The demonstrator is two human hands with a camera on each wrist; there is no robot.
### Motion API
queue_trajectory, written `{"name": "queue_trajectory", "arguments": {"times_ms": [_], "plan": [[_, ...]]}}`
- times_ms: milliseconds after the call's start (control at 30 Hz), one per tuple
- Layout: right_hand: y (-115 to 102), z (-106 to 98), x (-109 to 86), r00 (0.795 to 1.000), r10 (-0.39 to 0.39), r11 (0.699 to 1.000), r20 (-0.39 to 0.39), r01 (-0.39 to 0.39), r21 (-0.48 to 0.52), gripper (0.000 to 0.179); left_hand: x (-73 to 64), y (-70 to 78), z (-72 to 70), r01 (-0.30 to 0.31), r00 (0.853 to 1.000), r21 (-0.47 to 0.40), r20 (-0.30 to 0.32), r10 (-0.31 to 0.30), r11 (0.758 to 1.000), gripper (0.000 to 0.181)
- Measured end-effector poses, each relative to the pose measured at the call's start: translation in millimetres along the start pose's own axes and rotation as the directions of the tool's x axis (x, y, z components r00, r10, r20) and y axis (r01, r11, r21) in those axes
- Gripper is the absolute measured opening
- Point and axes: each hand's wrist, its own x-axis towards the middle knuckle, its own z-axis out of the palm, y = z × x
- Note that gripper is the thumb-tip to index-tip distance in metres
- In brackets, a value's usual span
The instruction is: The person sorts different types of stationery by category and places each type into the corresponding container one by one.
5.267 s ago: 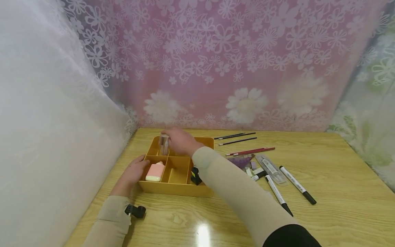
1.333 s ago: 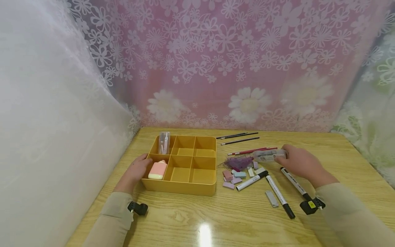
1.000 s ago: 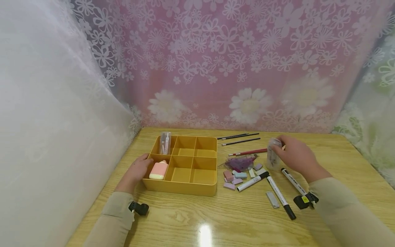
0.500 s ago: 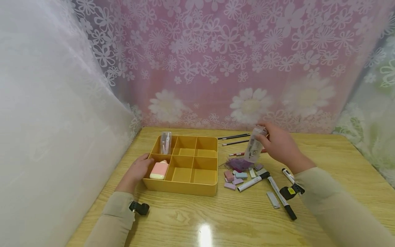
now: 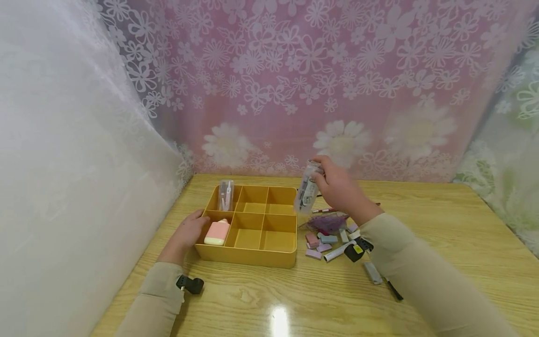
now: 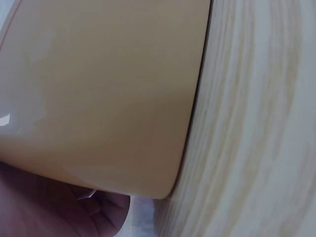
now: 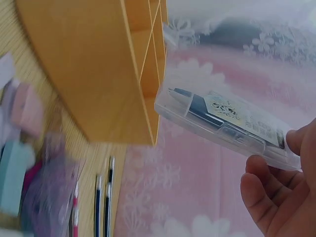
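Note:
My right hand [image 5: 340, 187] pinches a clear plastic case [image 5: 307, 188] near its upper end, held tilted in the air beside the right rim of a yellow compartment box [image 5: 246, 257]. In the right wrist view, a dark pointed tool and a printed label show inside the case [image 7: 222, 118]. My left hand [image 5: 184, 234] grips the box's left wall, the thumb over its rim. The left wrist view shows its curled fingers [image 6: 106, 215] by the wall. A pink and cream bottle [image 5: 217, 232] lies in the front left compartment; another clear case [image 5: 226, 195] stands in the back left one.
Right of the box lie several erasers [image 5: 323, 243], a purple plastic packet [image 5: 327, 223], a white marker [image 5: 335, 252] and a grey block [image 5: 373, 272]. Red pencils [image 5: 322, 210] lie behind them. My right arm partly covers other markers. A floral curtain [image 5: 269, 93] hangs at the back.
Earlier, my right hand set the first clear case in the back left compartment. It then lifted the second case from the right, turned it upright and carried it left. My left hand stayed put.

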Motion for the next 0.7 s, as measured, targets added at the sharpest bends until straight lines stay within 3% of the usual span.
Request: {"name": "queue_trajectory", "arguments": {"times_ms": [467,700], "plan": [[-48.9,51.7,39.3,0.998,-0.047,0.998,0.052,0.045,0.049,0.048,0.5,-3.4,2.1,-0.005,1.000,-0.001,-0.004,0.005,1.000,0.052],[-75.6,74.1,62.1,0.991,-0.131,0.991,0.041,0.130,0.030,0.049,2.7,-1.6,-1.5,-0.011,1.000,0.012,-0.008,0.011,1.000,0.053]]}}
